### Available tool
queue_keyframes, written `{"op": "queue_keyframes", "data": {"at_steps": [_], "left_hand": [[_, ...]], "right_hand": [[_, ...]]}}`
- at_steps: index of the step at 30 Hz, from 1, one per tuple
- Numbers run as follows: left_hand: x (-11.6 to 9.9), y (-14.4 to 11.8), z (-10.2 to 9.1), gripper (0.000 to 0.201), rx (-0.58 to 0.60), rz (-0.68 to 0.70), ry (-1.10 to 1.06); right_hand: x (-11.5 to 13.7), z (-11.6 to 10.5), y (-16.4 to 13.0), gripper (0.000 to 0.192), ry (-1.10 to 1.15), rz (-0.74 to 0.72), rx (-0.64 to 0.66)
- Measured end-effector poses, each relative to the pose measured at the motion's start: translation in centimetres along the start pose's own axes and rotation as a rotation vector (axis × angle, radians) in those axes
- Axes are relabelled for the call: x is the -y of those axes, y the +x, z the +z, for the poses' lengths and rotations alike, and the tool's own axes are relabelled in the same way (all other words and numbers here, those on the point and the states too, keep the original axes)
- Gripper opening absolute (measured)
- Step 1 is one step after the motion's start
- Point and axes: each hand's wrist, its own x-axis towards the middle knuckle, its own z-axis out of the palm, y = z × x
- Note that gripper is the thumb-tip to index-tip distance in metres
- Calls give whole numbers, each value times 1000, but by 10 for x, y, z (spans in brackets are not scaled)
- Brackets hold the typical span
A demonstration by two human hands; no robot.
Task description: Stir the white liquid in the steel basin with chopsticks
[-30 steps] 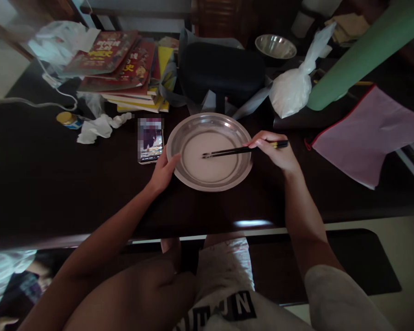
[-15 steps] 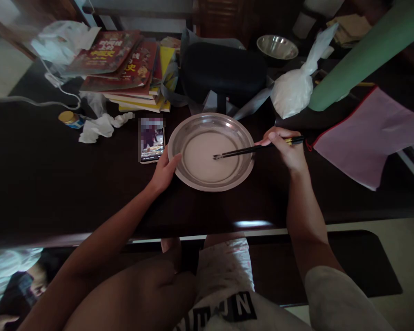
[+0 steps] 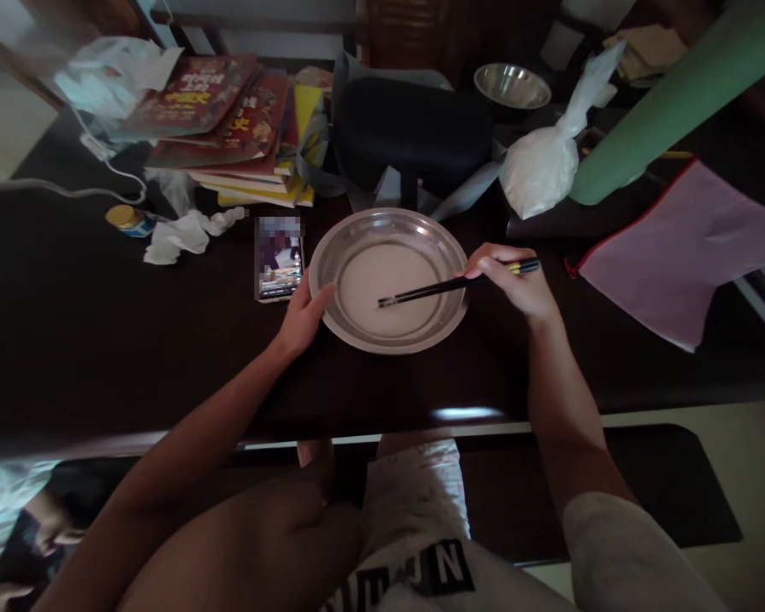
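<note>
A shallow metal bowl (image 3: 319, 255) with a whitish layer (image 3: 376, 272) covering its bottom sits on the dark table in front of me. My left hand (image 3: 304, 316) grips its left rim, thumb over the edge and fingers on the outside. Held in my right hand (image 3: 510, 276) is a pair of black chopsticks (image 3: 424, 291) with gold bands near the top. They slant down to the left over the right rim, and their tips are at the whitish layer. Left of the bowl lies a lit phone (image 3: 280, 259), its screen partly pixelated.
Crumpled tissue (image 3: 182, 238), a small jar (image 3: 129, 221) and stacked books (image 3: 229, 127) are at the left. Behind stand a black case (image 3: 414, 127), a tied white bag (image 3: 539, 170) and another metal bowl (image 3: 513, 87). A green cylinder (image 3: 663, 110) and pink pouch (image 3: 669, 255) are right. Another person's hands (image 3: 54, 531) show lower left.
My right hand has moved left and slightly down, carrying the chopstick tips left across the bowl. My left hand stays on the rim. The other person's hand at lower left has shifted.
</note>
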Motion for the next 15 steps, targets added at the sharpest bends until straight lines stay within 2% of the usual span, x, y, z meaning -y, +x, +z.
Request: {"op": "queue_keyframes", "data": {"at_steps": [2, 6, 12, 15], "left_hand": [[0, 0, 0, 51, -14, -25, -30], [-1, 0, 1, 51, -30, -31, -25], [-1, 0, 0, 52, -3, 15, 2], [-1, 0, 0, 52, -5, 17, -5]], "right_hand": [[0, 0, 0, 30, -26, -12, -4], [-2, -5, -1, 32, 11, -21, -121], [-1, -3, 0, 30, -23, 1, -9], [-2, -4, 0, 29, -29, -24, -89]]}}
